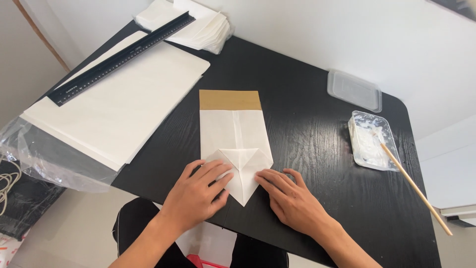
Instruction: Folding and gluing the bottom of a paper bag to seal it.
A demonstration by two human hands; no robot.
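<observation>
White paper bag (236, 144), flat on the black bench (307, 109) at frame centre, brown strip at its far end, near end folded to a point. Left hand (198, 191) and right hand (290, 198) lie open, fingers pressing either side of the point, gripping nothing. Judged light, thin, easily creased or torn; best handled by flat edges.

This looks like a home craft corner: a black wood-grain bench (307, 129) pushed against plain white walls carries a stack of white paper sheets (124, 104), a long black ruler (121, 57), and a plastic tub of white paste (369, 141) with a wooden stick (416, 188).
</observation>
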